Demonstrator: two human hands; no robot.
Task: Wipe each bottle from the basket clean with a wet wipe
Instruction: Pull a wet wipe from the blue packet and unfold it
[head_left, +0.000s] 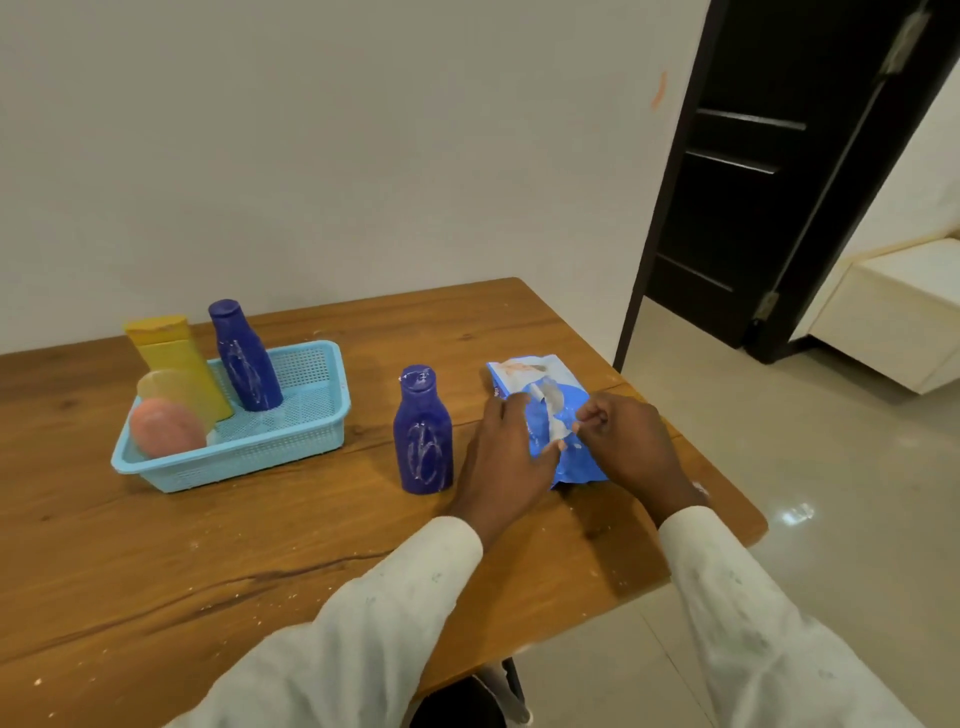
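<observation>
Blue and crinkly, the wet wipe pack lay flat near the right edge of the wooden table, and I judged it soft and light enough to slide or lift if I tugged without pinning it. So my left hand lay spread on its near-left side, fingers fairly straight and pressing it down, while my right hand had its fingers curled, the tips pinching what looked like the whitish seal flap over the opening. That flap seemed the proper place to take hold; the film beside it would only crumple.

Just left of my left hand stood a blue bottle, upright on the table, smeared with pale marks. It looked like rigid plastic, likely slick once wet, best gripped round the body. Another blue bottle, a yellow one and a pink container waited in the light blue basket.
</observation>
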